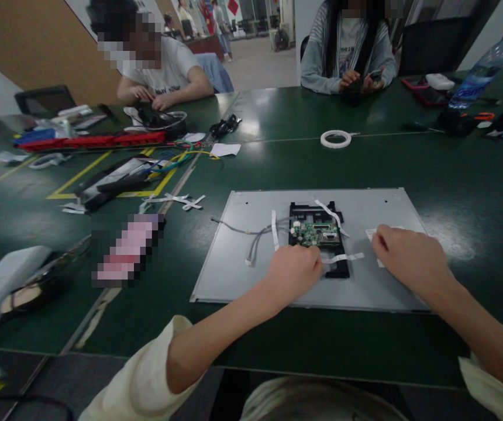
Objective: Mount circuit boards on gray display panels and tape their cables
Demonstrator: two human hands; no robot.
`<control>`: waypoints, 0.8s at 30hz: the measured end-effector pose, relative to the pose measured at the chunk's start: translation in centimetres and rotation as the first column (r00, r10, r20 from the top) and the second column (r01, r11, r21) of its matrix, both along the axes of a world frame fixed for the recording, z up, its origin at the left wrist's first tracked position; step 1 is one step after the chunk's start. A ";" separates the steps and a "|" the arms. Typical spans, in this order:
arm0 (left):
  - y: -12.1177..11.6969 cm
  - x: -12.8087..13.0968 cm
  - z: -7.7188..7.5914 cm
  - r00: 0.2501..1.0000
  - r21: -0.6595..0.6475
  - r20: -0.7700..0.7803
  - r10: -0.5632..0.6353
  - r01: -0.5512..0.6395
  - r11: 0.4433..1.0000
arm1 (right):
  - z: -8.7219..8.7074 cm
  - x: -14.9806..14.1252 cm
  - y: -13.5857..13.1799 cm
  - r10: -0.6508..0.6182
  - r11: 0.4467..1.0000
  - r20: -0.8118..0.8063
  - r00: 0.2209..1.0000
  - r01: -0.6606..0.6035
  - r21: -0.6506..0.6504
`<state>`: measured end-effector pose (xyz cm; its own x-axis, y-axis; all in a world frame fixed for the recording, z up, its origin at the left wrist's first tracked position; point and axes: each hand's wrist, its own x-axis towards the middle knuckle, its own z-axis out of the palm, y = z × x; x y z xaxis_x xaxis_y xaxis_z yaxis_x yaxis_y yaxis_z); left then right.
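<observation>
A flat grey metal panel (234, 275) lies before me, with a black plastic bracket (343, 266) and a green circuit board (308, 234) at its middle. Strips of white tape (274, 229) cross the bracket and panel, and grey cables (254, 248) run out leftward from the board. Curled into a fist, my left hand (295, 270) rests at the board's lower edge, beside a tape strip (343, 257); its fingertips are hidden. My right hand (413, 257) is also closed, over the panel's right part by a white label (371, 234). What either holds, if anything, is out of sight.
Beyond the panel lies a roll of white tape (336, 139). Leftward are a phone (128, 248), tape scraps (185, 202), a wired black bundle (115, 181) and a white device (8, 283). Two people sit across the table; a water bottle (482, 76) stands far right.
</observation>
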<state>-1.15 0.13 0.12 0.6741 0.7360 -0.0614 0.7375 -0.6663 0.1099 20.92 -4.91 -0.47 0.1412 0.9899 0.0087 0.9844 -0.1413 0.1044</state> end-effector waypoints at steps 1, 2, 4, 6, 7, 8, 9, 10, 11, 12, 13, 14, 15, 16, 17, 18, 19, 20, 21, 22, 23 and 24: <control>0.0 0.0 -0.1 1.000 0.008 0.000 -0.006 0.006 1.000 | -0.1 0.2 0.0 0.006 1.000 -0.018 1.000 -0.006 0.025; -0.1 0.0 -0.2 1.000 0.014 0.003 -0.014 0.014 1.000 | -0.2 0.4 0.1 0.029 0.998 -0.048 0.998 -0.027 0.052; -0.2 -0.1 -0.4 0.999 0.022 0.023 -0.033 0.033 0.999 | -0.4 0.6 0.3 0.115 0.988 -0.136 0.984 -0.099 0.119; -0.4 -0.1 -0.4 0.997 0.037 0.059 -0.052 0.050 0.998 | -0.8 0.7 0.5 0.238 0.960 -0.234 0.943 -0.193 0.201; -0.5 -0.2 -0.4 0.995 0.049 0.080 -0.063 0.059 0.997 | -1.0 0.7 0.6 0.303 0.940 -0.274 0.913 -0.240 0.242; -0.6 -0.2 -0.4 0.992 0.066 0.103 -0.075 0.068 0.996 | -1.1 0.6 0.7 0.369 0.917 -0.304 0.879 -0.289 0.276; -0.7 -0.2 -0.3 0.988 0.085 0.126 -0.090 0.080 0.993 | -1.3 0.5 0.8 0.431 0.891 -0.324 0.842 -0.340 0.300; -0.8 -0.2 -0.3 0.983 0.104 0.147 -0.109 0.094 0.990 | -1.5 0.4 0.8 0.487 0.865 -0.336 0.806 -0.391 0.314; -0.9 -0.2 -0.3 0.977 0.125 0.167 -0.129 0.109 0.986 | -1.6 0.2 0.9 0.528 0.843 -0.341 0.778 -0.433 0.319; -1.0 -0.3 -0.3 0.971 0.144 0.185 -0.152 0.126 0.981 | -1.7 0.0 0.8 0.558 0.826 -0.340 0.758 -0.467 0.316; -1.1 -0.3 -0.3 0.964 0.163 0.198 -0.175 0.143 0.976 | -1.9 -0.2 0.8 0.576 0.815 -0.334 0.746 -0.491 0.309; -1.2 -0.3 -0.3 0.959 0.178 0.207 -0.195 0.159 0.971 | -2.0 -0.3 0.8 0.585 0.809 -0.328 0.742 -0.504 0.303; -1.2 -0.3 -0.4 0.954 0.192 0.214 -0.212 0.171 0.966 | -2.2 -0.4 0.7 0.590 0.806 -0.323 0.740 -0.513 0.296; -1.3 -0.4 -0.4 0.950 0.203 0.218 -0.222 0.178 0.963 | -2.3 -0.5 0.7 0.594 0.804 -0.322 0.737 -0.521 0.287; -1.3 -0.4 -0.5 0.949 0.210 0.221 -0.226 0.180 0.961 | -2.5 -0.5 0.7 0.597 0.802 -0.326 0.733 -0.529 0.277; -1.4 -0.4 -0.5 0.948 0.213 0.223 -0.227 0.180 0.960 | -2.6 -0.5 0.7 0.599 0.800 -0.332 0.729 -0.535 0.270; -1.4 -0.4 -0.6 0.948 0.214 0.226 -0.225 0.178 0.961 | -2.7 -0.4 0.7 0.600 0.800 -0.337 0.725 -0.539 0.265; -1.4 -0.4 -0.6 0.948 0.213 0.228 -0.224 0.175 0.961 | -2.7 -0.4 0.7 0.601 0.799 -0.341 0.723 -0.541 0.263; -1.4 -0.4 -0.6 0.948 0.211 0.230 -0.221 0.173 0.962 | -2.7 -0.3 0.7 0.601 0.799 -0.344 0.721 -0.540 0.264; -1.3 -0.4 -0.5 0.948 0.208 0.231 -0.220 0.173 0.963 | -2.7 -0.3 0.8 0.599 0.800 -0.347 0.721 -0.537 0.266; -1.3 -0.4 -0.5 0.948 0.203 0.232 -0.219 0.173 0.964 | -2.6 -0.2 0.8 0.596 0.803 -0.353 0.721 -0.532 0.268; -1.3 -0.4 -0.5 0.948 0.198 0.232 -0.219 0.174 0.965 | -2.5 -0.2 0.8 0.590 0.807 -0.362 0.722 -0.525 0.269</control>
<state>-1.57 -1.15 -0.35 0.7835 0.5716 0.2437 0.5538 -0.8202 0.1435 20.75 -4.12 -2.99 -0.4142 0.8824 0.2231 0.8318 0.4665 -0.3009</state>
